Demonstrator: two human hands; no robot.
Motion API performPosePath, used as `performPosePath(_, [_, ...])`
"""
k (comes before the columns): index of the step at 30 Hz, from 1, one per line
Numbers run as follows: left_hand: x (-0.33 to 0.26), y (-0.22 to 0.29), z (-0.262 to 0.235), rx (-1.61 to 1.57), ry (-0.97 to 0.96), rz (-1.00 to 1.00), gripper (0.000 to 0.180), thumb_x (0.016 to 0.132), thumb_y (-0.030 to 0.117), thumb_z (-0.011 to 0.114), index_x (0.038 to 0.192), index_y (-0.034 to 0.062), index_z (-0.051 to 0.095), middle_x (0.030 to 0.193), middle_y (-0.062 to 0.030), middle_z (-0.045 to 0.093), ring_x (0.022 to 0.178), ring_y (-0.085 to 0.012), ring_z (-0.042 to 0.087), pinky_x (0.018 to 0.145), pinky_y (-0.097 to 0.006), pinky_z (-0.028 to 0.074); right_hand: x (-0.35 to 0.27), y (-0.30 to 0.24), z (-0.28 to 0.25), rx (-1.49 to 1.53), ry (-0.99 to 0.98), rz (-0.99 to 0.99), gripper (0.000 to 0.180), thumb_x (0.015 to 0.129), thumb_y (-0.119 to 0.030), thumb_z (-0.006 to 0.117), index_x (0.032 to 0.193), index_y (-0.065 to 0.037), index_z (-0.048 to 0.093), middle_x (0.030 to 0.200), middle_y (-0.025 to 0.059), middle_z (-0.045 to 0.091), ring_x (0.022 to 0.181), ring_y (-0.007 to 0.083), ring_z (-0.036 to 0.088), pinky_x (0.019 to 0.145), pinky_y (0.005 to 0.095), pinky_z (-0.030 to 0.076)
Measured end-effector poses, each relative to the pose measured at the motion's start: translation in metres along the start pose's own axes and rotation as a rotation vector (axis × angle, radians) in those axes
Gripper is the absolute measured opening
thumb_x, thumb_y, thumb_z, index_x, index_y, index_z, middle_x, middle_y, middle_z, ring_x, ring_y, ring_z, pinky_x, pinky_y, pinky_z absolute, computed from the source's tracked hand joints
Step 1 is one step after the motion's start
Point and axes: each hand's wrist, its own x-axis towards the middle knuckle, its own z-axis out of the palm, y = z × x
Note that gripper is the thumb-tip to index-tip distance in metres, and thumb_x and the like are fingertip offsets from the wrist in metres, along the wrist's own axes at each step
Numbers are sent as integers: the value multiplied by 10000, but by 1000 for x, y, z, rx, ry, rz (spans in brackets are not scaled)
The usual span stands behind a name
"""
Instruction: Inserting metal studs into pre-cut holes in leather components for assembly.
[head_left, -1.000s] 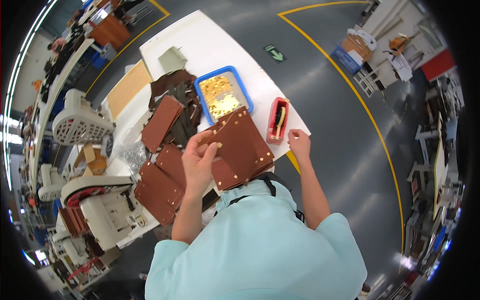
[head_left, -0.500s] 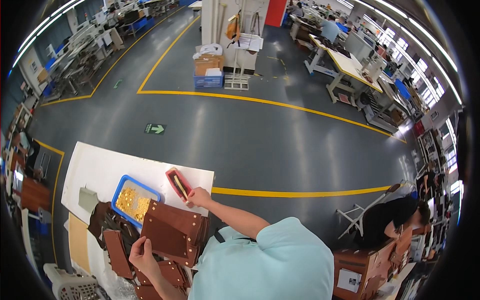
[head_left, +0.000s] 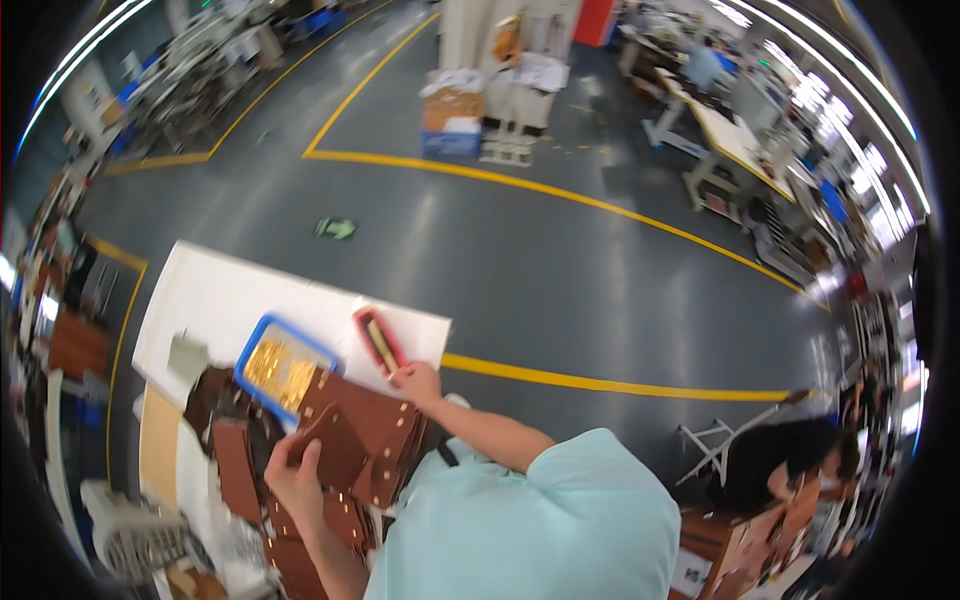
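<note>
My left hand (head_left: 298, 478) is closed, pinching the corner of a brown leather panel (head_left: 345, 435) that bends up from a stack with gold-coloured studs along its edges. At the table's right end, my right hand (head_left: 418, 382) has its fingers closed at the near end of a red oblong tool (head_left: 379, 340). The tool has a dark middle with a pale strip along it; its exact kind cannot be made out. Between the hands, beyond the stack, a blue-rimmed tray (head_left: 315, 346) holds many small gold-coloured metal pieces (head_left: 270, 365).
More brown leather pieces (head_left: 236, 460) and dark material lie left of the stack on the white table (head_left: 215, 290). A pale plastic basket (head_left: 130, 535) stands at the lower left. At right, a person in black (head_left: 775, 460) bends over a brown box. Yellow lines cross the grey floor.
The view has shifted, so the table appears farther up and right. My left hand has raised and bent the leather panel's corner. My right hand remains at the red tool's near end.
</note>
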Motion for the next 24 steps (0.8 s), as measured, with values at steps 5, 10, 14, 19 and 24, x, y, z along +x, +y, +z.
performPosePath(5, [3,9,6,-44,15,-51,240,810,14,731,1043,-26,688,927,-54,698,817,-92,637,736,-228,509,11,24,-7,43,39,8,325,751,-360,779,704,-43,726,736,126,702,648,240,673,649,356,518])
performPosePath(10, [-3,3,2,-45,63,-124,238,825,26,717,1059,-6,692,957,-60,698,821,-106,650,749,-234,520,12,42,-13,345,-42,131,234,869,-152,683,963,62,692,858,60,667,725,123,615,690,278,548])
performPosePath(14, [-5,-4,-6,77,21,-86,202,848,36,679,1047,2,669,961,-83,690,837,-140,658,766,-267,515,6,28,-16,531,-144,232,259,872,-147,680,1027,60,671,896,80,661,826,168,633,763,325,571])
performPosePath(19, [-4,9,-4,161,-63,-235,194,864,33,639,1056,10,631,992,-86,682,875,-151,654,783,-281,500,1,16,-11,478,-153,253,249,857,-149,703,1007,48,678,903,67,663,820,161,624,729,318,561])
performPosePath(24, [-1,9,0,38,-38,-47,180,867,17,617,1047,17,618,927,-63,675,893,-126,638,796,-259,485,5,21,-9,392,-146,194,207,832,-156,712,933,24,701,871,66,678,767,148,627,681,297,532])
